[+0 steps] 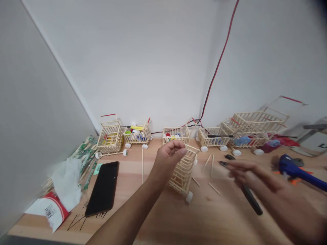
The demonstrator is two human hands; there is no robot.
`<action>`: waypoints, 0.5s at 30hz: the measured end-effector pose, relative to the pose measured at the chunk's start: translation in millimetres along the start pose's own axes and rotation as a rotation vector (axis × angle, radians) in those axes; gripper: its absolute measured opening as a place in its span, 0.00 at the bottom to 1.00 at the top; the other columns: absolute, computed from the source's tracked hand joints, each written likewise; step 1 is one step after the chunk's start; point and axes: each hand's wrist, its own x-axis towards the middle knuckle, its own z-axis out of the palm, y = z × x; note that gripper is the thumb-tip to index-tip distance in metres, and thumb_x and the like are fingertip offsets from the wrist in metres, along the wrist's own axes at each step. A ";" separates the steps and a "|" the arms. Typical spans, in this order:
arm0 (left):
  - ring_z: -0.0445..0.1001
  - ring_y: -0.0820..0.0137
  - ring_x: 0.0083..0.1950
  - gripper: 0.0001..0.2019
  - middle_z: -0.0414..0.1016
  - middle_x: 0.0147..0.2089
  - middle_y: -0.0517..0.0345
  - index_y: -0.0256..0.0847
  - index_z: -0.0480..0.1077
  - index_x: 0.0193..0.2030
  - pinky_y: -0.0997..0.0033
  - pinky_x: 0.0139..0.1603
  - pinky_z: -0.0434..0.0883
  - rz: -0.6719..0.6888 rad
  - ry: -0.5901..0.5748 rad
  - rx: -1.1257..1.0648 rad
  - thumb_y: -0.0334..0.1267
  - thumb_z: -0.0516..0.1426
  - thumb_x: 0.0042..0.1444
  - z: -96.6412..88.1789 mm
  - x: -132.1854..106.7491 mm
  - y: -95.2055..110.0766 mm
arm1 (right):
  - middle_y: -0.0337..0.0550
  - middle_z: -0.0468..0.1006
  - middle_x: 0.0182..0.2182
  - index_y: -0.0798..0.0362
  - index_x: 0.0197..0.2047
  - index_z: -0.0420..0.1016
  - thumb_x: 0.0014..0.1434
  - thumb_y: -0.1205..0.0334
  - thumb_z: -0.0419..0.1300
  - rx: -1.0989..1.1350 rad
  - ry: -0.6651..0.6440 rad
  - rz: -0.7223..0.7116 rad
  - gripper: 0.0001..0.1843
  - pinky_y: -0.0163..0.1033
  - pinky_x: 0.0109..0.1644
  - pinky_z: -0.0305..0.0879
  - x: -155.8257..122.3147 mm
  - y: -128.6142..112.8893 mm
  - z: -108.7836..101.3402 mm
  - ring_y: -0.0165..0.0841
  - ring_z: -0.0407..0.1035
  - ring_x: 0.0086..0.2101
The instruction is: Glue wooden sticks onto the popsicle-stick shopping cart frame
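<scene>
Left hand (168, 160) clenched on the top corner of a stick cart (182, 172), cart hanging below the fingers, long axis tilted down toward a bottle-cap wheel (189, 196); right hand (258, 178) farther off, blurred over a black tool (251, 200), grip impossible to tell.

**Head View: Hands at Stick Cart**

Left hand (170, 158) grips a miniature wooden-stick cart (182, 170), tilted, lower centre. Right hand (258, 180), blurred, lies over a black-handled tool (251, 200). More stick carts (213, 136) stand along the wall, mid-frame.
</scene>
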 end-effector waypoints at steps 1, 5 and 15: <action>0.68 0.76 0.35 0.08 0.71 0.35 0.60 0.38 0.72 0.34 0.77 0.37 0.66 0.016 -0.009 0.008 0.38 0.65 0.51 2.6 -2.3 1.3 | 0.49 0.82 0.44 0.45 0.48 0.81 0.58 0.42 0.60 0.169 -0.074 0.038 0.21 0.45 0.43 0.74 0.3 -13.8 21.7 0.41 0.77 0.39; 0.72 0.69 0.47 0.04 0.71 0.50 0.53 0.37 0.74 0.31 0.73 0.46 0.71 0.073 -0.041 -0.001 0.34 0.65 0.51 11.9 -10.3 2.3 | 0.50 0.77 0.54 0.47 0.54 0.78 0.59 0.43 0.62 0.646 -0.231 0.126 0.24 0.42 0.45 0.71 6.6 -48.4 76.9 0.38 0.74 0.45; 0.69 0.80 0.28 0.08 0.69 0.56 0.51 0.37 0.72 0.31 0.77 0.23 0.72 -0.030 -0.045 -0.092 0.37 0.65 0.52 17.2 -18.1 -2.9 | 0.35 0.71 0.29 0.50 0.35 0.78 0.46 0.53 0.74 1.317 -0.426 0.525 0.16 0.29 0.28 0.61 4.1 -60.0 99.9 0.25 0.62 0.27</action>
